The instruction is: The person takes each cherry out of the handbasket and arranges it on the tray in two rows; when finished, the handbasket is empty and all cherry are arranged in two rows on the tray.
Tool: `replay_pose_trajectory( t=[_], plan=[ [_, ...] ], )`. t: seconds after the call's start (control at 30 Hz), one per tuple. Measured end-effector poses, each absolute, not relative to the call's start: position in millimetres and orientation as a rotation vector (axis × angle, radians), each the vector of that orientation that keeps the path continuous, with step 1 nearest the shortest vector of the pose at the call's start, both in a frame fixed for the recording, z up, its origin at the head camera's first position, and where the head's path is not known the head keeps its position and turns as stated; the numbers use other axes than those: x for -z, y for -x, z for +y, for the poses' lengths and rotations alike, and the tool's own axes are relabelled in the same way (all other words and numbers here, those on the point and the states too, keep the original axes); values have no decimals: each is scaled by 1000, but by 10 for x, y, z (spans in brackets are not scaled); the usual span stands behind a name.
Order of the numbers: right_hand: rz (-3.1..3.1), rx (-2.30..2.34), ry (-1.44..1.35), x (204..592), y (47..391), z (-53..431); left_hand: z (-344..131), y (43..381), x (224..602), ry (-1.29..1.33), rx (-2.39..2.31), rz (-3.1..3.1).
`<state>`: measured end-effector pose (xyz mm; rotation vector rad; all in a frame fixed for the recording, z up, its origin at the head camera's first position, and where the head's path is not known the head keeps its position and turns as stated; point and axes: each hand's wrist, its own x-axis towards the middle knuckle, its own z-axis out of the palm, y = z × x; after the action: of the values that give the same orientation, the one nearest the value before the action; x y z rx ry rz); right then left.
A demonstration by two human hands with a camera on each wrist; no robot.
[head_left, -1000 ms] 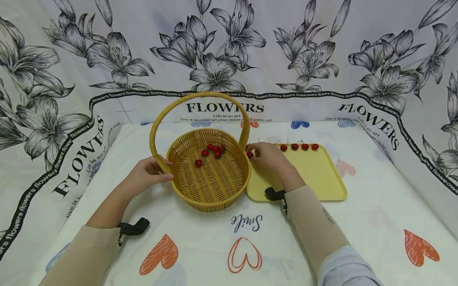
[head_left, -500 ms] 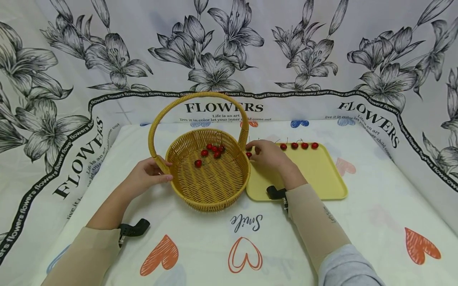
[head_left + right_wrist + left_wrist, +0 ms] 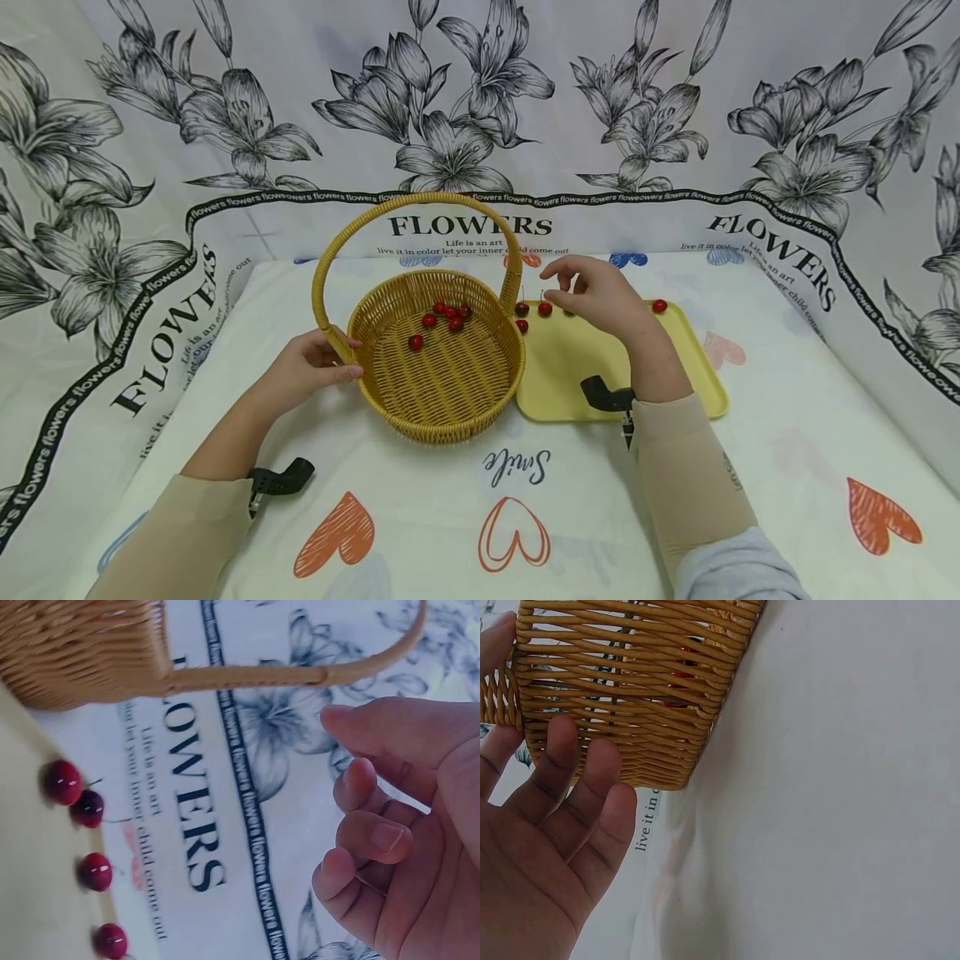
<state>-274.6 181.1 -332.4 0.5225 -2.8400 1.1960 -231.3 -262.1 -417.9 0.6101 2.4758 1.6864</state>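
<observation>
A round yellow wicker basket (image 3: 442, 432) with a tall arched handle holds several red cherries (image 3: 429, 320). My left hand (image 3: 311, 371) grips it at the left, where the handle meets the rim; in the left wrist view the other fingers (image 3: 604, 761) lie along the woven side. Over the back edge of the yellow tray (image 3: 562, 358), my right hand (image 3: 600, 300) is raised with loosely bent fingers and nothing between them. Below and left of it, stemmed cherries (image 3: 545, 309) sit at the tray's back left corner. A lone cherry (image 3: 659, 306) shows farther right; the hand hides others between.
The basket's right side stands close against the tray's left edge. The arched handle (image 3: 420, 198) rises high over the basket. A white printed cloth (image 3: 420, 517) covers the table, and a flowered curtain (image 3: 465, 108) hangs behind.
My right hand has left the cherry by the basket, rising and moving back and right; that cherry stays on the tray, uncovered. My left hand and the basket keep their place.
</observation>
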Motion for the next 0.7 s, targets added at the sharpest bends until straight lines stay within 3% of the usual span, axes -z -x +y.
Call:
replay_pose_trajectory(
  t=[0.37, 0.7],
  plan=[
    [-2745, -1365, -773, 3197, 2538, 1564, -2636, 2329, 4202, -618, -1698, 2464],
    [-2817, -1417, -977, 3567, 2552, 1023, -2640, 2326, 4197, -570, -1642, 2501]
  ],
)
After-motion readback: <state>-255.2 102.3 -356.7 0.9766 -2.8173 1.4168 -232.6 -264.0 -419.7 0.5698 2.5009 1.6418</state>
